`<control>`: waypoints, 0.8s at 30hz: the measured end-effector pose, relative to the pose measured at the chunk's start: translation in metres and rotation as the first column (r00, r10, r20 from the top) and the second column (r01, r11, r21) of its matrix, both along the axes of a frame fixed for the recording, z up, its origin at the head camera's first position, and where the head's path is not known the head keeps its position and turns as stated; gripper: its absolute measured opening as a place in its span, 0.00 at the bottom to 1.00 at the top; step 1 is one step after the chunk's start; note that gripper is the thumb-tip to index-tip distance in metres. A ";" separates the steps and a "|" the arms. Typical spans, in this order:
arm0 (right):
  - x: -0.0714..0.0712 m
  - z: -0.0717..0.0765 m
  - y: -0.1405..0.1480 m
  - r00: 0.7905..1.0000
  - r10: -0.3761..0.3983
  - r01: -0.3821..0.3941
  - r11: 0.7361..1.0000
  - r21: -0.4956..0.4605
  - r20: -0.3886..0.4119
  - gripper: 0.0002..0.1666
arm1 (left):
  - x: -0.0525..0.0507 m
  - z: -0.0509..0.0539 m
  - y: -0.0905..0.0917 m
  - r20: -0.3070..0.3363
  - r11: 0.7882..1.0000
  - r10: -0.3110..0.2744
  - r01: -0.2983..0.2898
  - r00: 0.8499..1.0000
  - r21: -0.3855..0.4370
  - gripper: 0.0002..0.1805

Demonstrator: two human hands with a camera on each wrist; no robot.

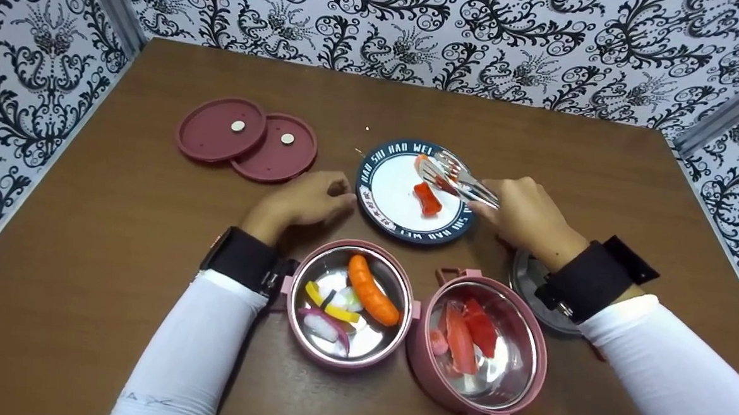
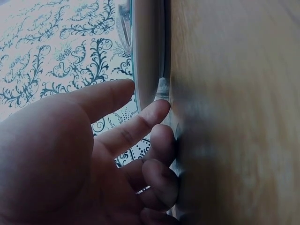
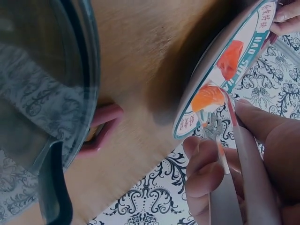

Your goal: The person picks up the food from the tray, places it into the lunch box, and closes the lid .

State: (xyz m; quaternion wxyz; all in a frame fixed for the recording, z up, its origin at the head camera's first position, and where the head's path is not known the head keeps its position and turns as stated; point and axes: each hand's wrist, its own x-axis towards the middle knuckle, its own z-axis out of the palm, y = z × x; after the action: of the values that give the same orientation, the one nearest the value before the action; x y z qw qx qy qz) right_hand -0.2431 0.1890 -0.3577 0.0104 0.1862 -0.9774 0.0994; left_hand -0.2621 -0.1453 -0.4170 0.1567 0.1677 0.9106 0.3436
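Observation:
My right hand [image 1: 527,216] grips metal tongs [image 1: 471,189] over the right side of a white plate [image 1: 389,193] with a dark blue lettered rim. In the right wrist view, the tong tips are at an orange piece [image 3: 208,97], beside a red piece [image 3: 229,60]. In the head view, the bow-shaped red piece [image 1: 428,200] lies near the plate's middle. My left hand [image 1: 310,198] rests on the table at the plate's left rim, fingers loosely bent, holding nothing. Its thumb and index finger [image 2: 129,133] are close against the rim; contact is unclear.
A pink-rimmed steel pot [image 1: 355,243] nearest me holds a carrot, a yellow strip and onion-like pieces. To its right, a deeper pink pot [image 1: 423,381] contains red and pink pieces. A glass lid [image 3: 33,93] lies beneath my right wrist. Two dark red discs [image 1: 274,158] overlap at back left.

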 end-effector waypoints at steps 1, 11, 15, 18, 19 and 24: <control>0.001 -0.001 0.001 1.000 0.004 -0.004 1.000 0.002 -0.008 0.16 | 0.000 0.000 0.001 -0.001 1.000 0.001 -0.001 1.000 -0.003 0.16; 0.015 0.000 0.011 0.995 0.056 -0.058 0.998 -0.023 -0.079 0.17 | 0.000 -0.001 0.000 -0.008 1.000 0.000 0.000 1.000 -0.011 0.16; 0.027 0.001 0.015 0.990 0.075 -0.080 0.996 -0.038 -0.116 0.16 | 0.001 -0.001 0.000 -0.008 1.000 -0.003 0.003 1.000 -0.010 0.16; 0.035 0.003 0.017 0.984 0.095 -0.103 0.994 -0.047 -0.149 0.16 | 0.001 0.000 0.000 -0.009 1.000 -0.003 0.003 1.000 -0.005 0.16; 0.039 0.005 0.018 0.982 0.098 -0.108 0.993 -0.054 -0.163 0.17 | 0.001 0.000 0.000 -0.011 1.000 -0.002 0.002 1.000 -0.003 0.15; 0.056 0.014 0.020 0.973 0.101 -0.122 0.989 -0.090 -0.207 0.21 | 0.001 0.001 -0.001 -0.008 1.000 -0.005 0.005 1.000 0.002 0.16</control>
State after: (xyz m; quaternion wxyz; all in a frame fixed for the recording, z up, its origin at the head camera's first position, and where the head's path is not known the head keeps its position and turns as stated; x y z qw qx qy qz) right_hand -0.1867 0.2094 -0.3438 0.1132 0.2490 -0.9530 0.1303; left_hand -0.2610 -0.1462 -0.4160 0.1536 0.1716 0.9106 0.3432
